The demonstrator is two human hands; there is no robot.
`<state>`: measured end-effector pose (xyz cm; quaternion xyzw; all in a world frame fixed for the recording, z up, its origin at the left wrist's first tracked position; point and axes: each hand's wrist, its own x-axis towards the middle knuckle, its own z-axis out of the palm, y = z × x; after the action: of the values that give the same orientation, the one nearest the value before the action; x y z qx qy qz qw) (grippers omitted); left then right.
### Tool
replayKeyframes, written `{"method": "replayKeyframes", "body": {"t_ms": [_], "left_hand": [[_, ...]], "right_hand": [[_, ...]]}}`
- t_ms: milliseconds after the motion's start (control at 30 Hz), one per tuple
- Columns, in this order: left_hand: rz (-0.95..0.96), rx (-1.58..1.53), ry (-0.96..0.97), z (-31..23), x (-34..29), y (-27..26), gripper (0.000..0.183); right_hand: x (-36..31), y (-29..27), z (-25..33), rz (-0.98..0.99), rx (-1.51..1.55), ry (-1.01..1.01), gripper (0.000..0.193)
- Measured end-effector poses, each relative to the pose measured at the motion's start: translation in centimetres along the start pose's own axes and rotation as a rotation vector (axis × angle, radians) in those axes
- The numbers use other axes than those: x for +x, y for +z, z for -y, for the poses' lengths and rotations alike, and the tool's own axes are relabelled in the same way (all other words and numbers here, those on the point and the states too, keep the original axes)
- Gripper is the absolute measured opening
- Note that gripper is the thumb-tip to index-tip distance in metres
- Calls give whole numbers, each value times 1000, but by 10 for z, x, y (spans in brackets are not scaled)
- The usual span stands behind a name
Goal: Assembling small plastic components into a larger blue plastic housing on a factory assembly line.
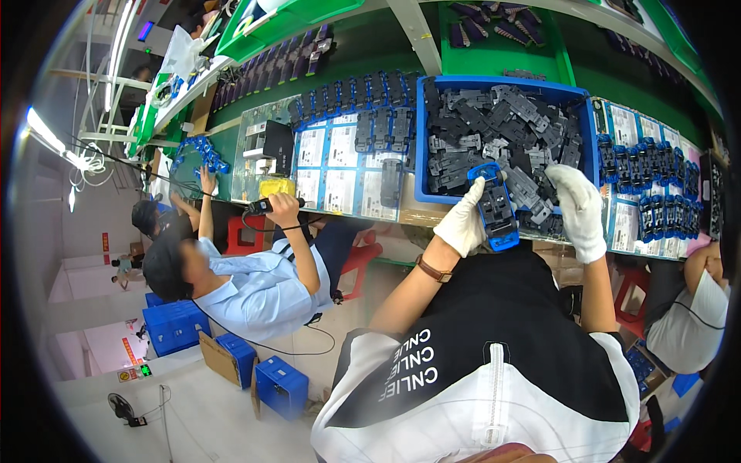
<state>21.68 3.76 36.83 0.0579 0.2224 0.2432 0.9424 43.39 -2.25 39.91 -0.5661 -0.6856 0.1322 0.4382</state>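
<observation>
A blue-and-black toy car chassis (498, 207) is gripped in my white-gloved left hand (463, 224), tilted upright at the front edge of the blue bin (502, 83). The thumb and fingers close on its left side. Inside the bin lies a heap of loose dark grey plastic chassis plates (532, 116). My right hand (580, 212), gloved as well, hangs over the bin's right front corner. Its fingers reach toward the plates and look loosely stretched, with nothing visible in them. Part of their inner side is hidden.
Rows of chassis (656, 216) line the bench on the right, and dark plates (382, 127) stand in rows left of the bin. A co-worker in a light blue shirt (262, 297) sits to the left with a corded black tool (262, 206). Green trays (502, 54) sit behind the bin.
</observation>
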Motion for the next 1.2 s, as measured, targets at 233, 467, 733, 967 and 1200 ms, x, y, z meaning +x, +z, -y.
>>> {"method": "replayKeyframes", "body": {"t_ms": [233,467,733,967,1200], "left_hand": [[-74,-48,87,10,16,-5,57],[-37,-127,159,14,24,-2,65],[-12,-57,318,18,26,3,88],[26,19,389,34,26,0,68],[-146,56,525,30,33,5,28]], "right_hand": [[11,14,25,247,-431,-8,56],[-5,43,2,25,-480,113,47],[-1,42,63,-70,-287,16,55],[-8,60,57,-54,-381,-24,61],[-9,58,57,-46,-290,124,49]]}}
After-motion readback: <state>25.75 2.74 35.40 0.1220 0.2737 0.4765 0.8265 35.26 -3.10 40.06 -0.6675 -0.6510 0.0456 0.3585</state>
